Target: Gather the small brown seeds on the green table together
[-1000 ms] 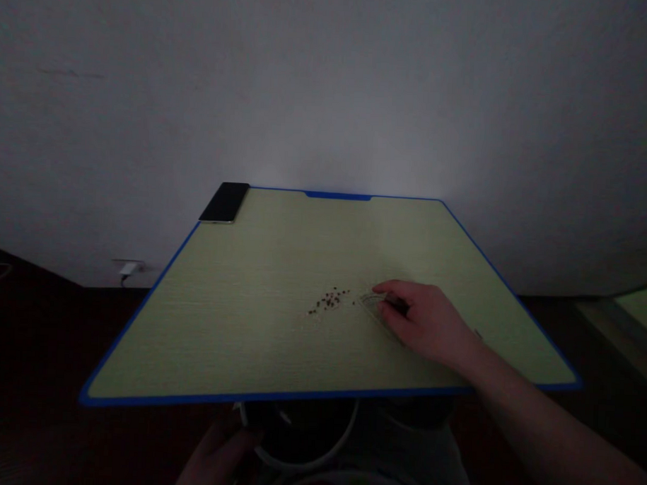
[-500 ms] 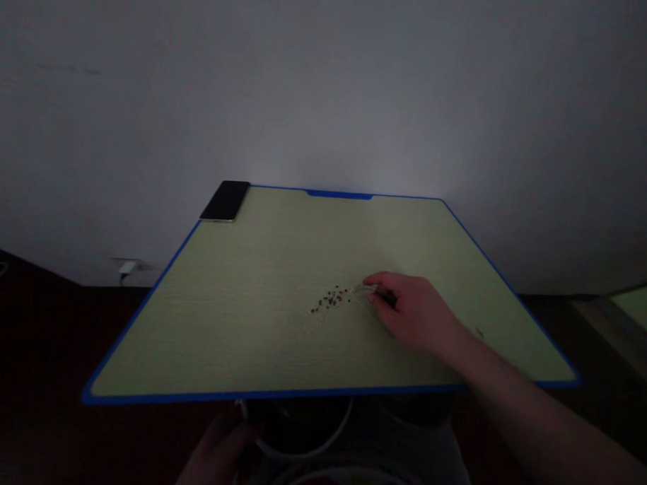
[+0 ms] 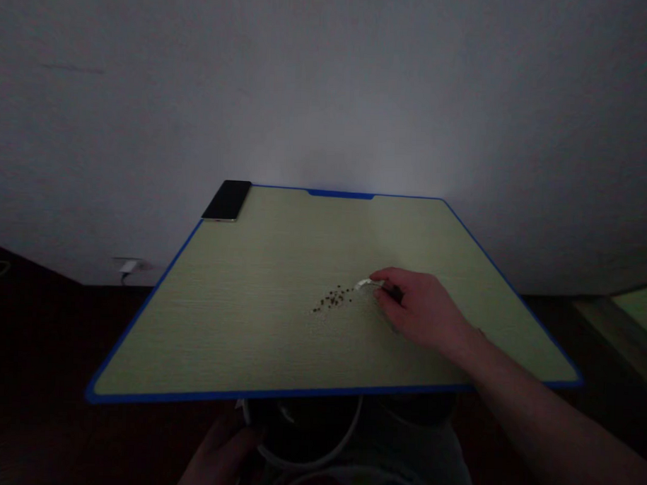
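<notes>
My right hand (image 3: pixel 419 309) rests on the pale green table top (image 3: pixel 257 318) and pinches a small clear scoop-like piece (image 3: pixel 365 284) at its fingertips. The piece's tip lies just right of a small scatter of dark and pale seeds (image 3: pixel 333 300) in the middle of the table. My left hand (image 3: pixel 218 454) is below the table's near edge, in deep shadow, next to a white-rimmed round container (image 3: pixel 306 447); whether it grips anything is hidden by the dark.
A black phone (image 3: pixel 227 200) lies on the far left corner of the blue-edged table. A white wall stands behind. A plug and cable (image 3: pixel 127 267) sit at the wall's foot on the left. The floor around is dark.
My right hand has slid the clear piece a little up and left, closer to the seeds. The seed scatter looks much the same. My left hand has stayed put.
</notes>
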Demonstrator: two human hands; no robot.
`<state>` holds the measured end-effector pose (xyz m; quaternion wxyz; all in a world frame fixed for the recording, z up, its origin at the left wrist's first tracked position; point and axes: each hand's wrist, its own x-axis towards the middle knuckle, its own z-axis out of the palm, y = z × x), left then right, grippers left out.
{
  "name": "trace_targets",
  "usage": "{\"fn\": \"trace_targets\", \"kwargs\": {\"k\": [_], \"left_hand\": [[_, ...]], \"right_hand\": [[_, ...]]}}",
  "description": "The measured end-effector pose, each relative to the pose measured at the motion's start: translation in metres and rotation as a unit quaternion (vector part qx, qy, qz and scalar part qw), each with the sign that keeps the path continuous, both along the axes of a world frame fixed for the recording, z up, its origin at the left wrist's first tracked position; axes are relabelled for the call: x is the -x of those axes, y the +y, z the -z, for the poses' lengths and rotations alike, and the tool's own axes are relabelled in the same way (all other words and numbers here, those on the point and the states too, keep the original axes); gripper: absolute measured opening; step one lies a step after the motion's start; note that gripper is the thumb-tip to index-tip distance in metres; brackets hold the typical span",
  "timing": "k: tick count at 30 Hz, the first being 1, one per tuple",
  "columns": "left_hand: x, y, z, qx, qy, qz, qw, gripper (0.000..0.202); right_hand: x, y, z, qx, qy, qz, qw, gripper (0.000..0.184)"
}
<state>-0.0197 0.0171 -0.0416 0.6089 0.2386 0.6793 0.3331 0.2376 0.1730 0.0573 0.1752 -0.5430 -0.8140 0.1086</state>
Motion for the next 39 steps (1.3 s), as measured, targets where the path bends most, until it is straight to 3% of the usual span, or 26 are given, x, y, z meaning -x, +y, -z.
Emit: {"fn": "trace_targets", "kwargs": {"k": [4,11,17,21,26,34,39], "left_hand": [[-0.001,-0.002,-0.003,0.001,0.016,-0.001,1.000,0.017],[0.001,-0.002,-0.001,0.003,0.001,-0.007,1.000,0.015],[0.003,-0.003,-0.003,0.007,-0.015,0.030,0.999,0.023],[0.003,-0.006,0.000,0.031,-0.013,-0.003,0.999,0.020],[0.002,-0.007,0.004,0.016,-0.018,0.004,1.000,0.018],[-0.001,-0.006,-0.003,0.019,-0.026,-0.002,0.999,0.017],[-0.002,-0.007,-0.003,0.041,-0.012,-0.025,0.999,0.018]], "right_hand": [[0.007,-0.002,0.002,0.009,-0.010,-0.009,1.000,0.026],[-0.011,0.004,-0.001,-0.007,-0.041,0.036,0.998,0.024],[0.000,0.016,-0.004,-0.007,-0.047,-0.016,0.999,0.026],[0.000,0.007,-0.005,0.019,-0.037,-0.047,0.998,0.026],[-0.001,-0.002,-0.005,0.035,-0.014,-0.045,0.998,0.028],[0.001,0.008,-0.003,0.009,-0.031,-0.005,0.999,0.025],[0.004,0.016,-0.003,0.021,-0.028,-0.055,0.998,0.029]]}}
